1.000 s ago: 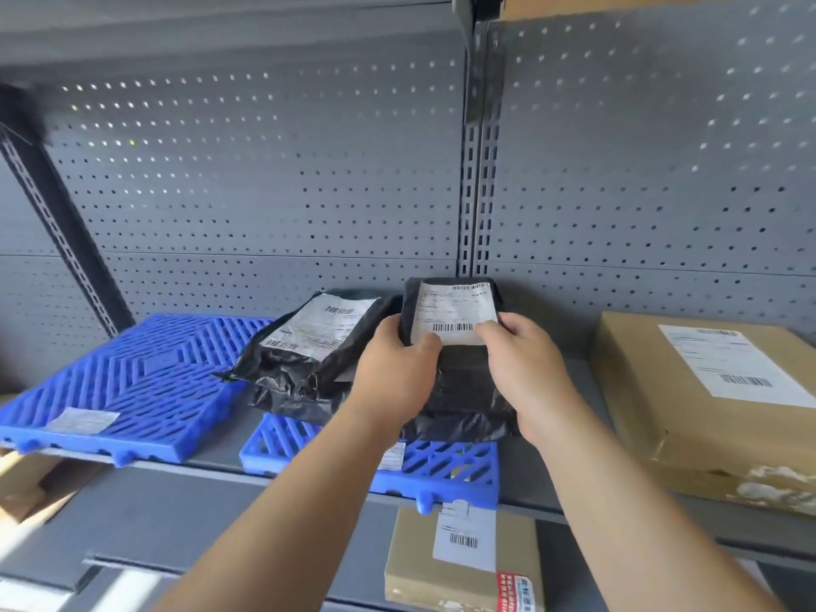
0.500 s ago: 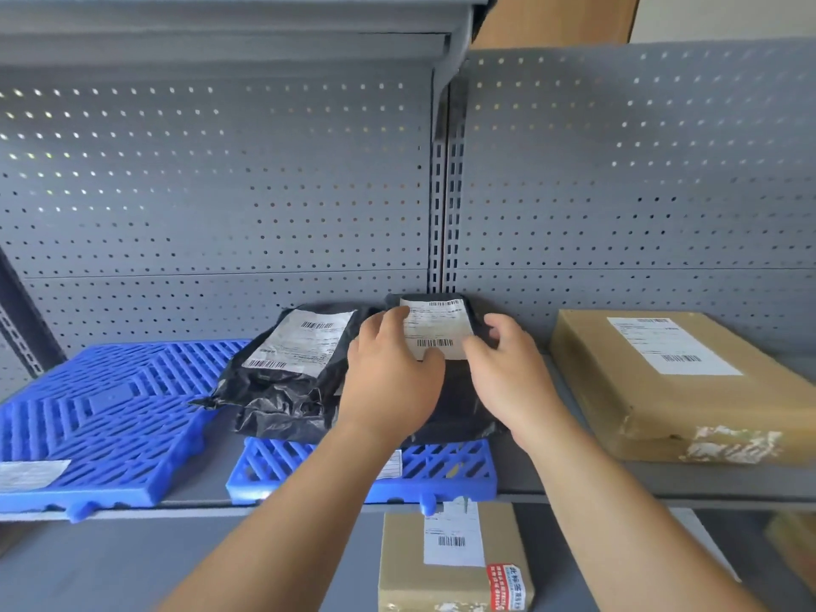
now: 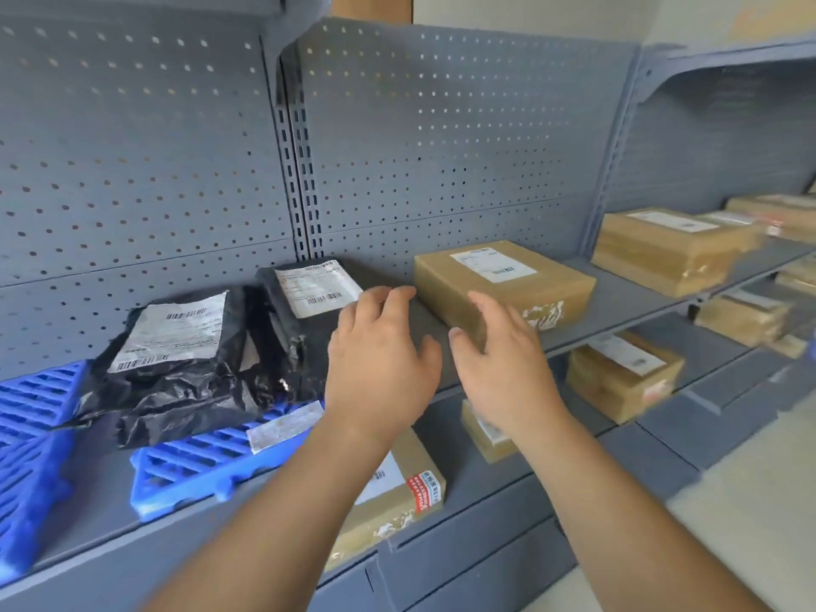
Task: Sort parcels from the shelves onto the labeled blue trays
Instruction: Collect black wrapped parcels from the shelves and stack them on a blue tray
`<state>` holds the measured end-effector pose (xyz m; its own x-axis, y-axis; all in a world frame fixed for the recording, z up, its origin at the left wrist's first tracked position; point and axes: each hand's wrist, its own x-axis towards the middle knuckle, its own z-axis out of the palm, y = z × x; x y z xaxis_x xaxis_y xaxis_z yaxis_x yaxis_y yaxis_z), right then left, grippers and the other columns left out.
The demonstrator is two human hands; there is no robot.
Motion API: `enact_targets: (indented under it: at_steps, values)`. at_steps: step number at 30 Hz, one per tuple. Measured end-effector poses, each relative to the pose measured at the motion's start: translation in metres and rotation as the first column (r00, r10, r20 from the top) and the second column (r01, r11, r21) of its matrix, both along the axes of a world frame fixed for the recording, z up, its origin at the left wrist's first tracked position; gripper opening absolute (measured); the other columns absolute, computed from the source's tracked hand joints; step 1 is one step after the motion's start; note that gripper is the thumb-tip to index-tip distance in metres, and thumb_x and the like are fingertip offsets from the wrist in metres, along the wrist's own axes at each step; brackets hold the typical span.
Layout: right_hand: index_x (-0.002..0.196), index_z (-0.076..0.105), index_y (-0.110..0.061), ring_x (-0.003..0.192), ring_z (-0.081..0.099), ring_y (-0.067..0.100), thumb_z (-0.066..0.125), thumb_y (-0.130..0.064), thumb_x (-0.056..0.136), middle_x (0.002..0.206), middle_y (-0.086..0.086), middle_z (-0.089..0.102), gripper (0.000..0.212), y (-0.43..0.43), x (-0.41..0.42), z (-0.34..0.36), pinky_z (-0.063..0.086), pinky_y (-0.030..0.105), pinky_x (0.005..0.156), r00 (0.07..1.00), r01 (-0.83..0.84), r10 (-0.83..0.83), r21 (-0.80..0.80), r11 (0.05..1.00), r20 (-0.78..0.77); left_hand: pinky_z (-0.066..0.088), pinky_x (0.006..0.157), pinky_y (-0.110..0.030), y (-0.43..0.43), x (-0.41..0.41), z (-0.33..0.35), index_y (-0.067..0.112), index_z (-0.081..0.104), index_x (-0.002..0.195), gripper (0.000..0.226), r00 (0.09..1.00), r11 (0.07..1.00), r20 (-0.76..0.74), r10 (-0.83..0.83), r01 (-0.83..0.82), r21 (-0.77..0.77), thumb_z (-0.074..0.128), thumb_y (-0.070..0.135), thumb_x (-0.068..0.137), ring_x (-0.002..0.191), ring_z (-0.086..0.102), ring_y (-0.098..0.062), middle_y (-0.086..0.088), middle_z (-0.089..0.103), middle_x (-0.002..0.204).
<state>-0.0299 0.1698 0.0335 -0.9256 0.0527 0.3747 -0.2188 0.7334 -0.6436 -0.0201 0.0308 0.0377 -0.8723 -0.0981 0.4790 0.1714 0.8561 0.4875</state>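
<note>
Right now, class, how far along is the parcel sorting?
Done: two black mailer bags rest on a blue tray. In hand: nothing; left hand and right hand, both open, hover by a cardboard box. Left: that box and other boxes rightward and below.

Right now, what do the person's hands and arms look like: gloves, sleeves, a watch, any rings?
The left hand and right hand are bare, with no gloves and no rings that show. The left forearm and right forearm are bare too, down to the frame's lower edge: no sleeve, watch or wristband in view.
</note>
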Motion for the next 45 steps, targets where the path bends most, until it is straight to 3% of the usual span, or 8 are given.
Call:
enact_targets:
  at_steps: [10, 23, 35, 45]
  values:
    - [0.15, 0.042, -0.026, 0.137, 0.038, 0.025, 0.053, -0.036, 0.099, 0.15, 0.0, 0.047, 0.053, 0.129, 0.054, -0.011, 0.036, 0.045, 0.112, 0.935, 0.352, -0.354, 0.087, 0.932, 0.006, 0.04, 0.106, -0.043, 0.119, 0.006, -0.013, 0.027, 0.046, 0.144, 0.055, 0.945, 0.941, 0.067, -0.322, 0.327, -0.091, 0.057, 0.034, 0.091, 0.129, 0.042, -0.028, 0.0, 0.048, 0.145]
    - [0.153, 0.031, -0.036, 0.146, 0.026, 0.016, 0.042, -0.051, 0.1, 0.158, -0.011, 0.034, 0.056, 0.357, 0.142, 0.001, 0.024, 0.044, 0.116, 0.673, 0.723, -0.739, 0.205, 0.66, 0.003, 0.037, 0.109, -0.042, 0.377, 0.028, -0.008, 0.029, 0.038, 0.151, 0.058, 0.734, 0.716, 0.084, -0.674, 0.677, -0.174, 0.051, 0.044, 0.097, 0.139, 0.036, -0.022, 0.005, 0.04, 0.153]
    - [0.153, 0.031, -0.037, 0.147, 0.025, 0.02, 0.039, -0.056, 0.098, 0.162, -0.009, 0.03, 0.058, 0.534, 0.203, 0.002, 0.022, 0.048, 0.116, 0.453, 0.85, -0.891, 0.282, 0.445, 0.04, 0.037, 0.108, -0.043, 0.59, 0.064, -0.008, 0.03, 0.039, 0.15, 0.054, 0.539, 0.515, 0.117, -0.834, 0.837, -0.184, 0.049, 0.046, 0.1, 0.14, 0.037, -0.022, 0.006, 0.041, 0.155]
    - [0.154, 0.03, -0.038, 0.149, 0.022, 0.021, 0.037, -0.059, 0.098, 0.163, -0.007, 0.028, 0.06, 0.643, 0.131, -0.022, 0.021, 0.052, 0.119, 0.346, 0.878, -0.933, 0.318, 0.359, 0.098, 0.038, 0.109, -0.042, 0.724, -0.015, -0.04, 0.029, 0.039, 0.15, 0.055, 0.438, 0.407, 0.16, -0.885, 0.893, -0.191, 0.046, 0.049, 0.1, 0.14, 0.039, -0.024, 0.003, 0.041, 0.156]
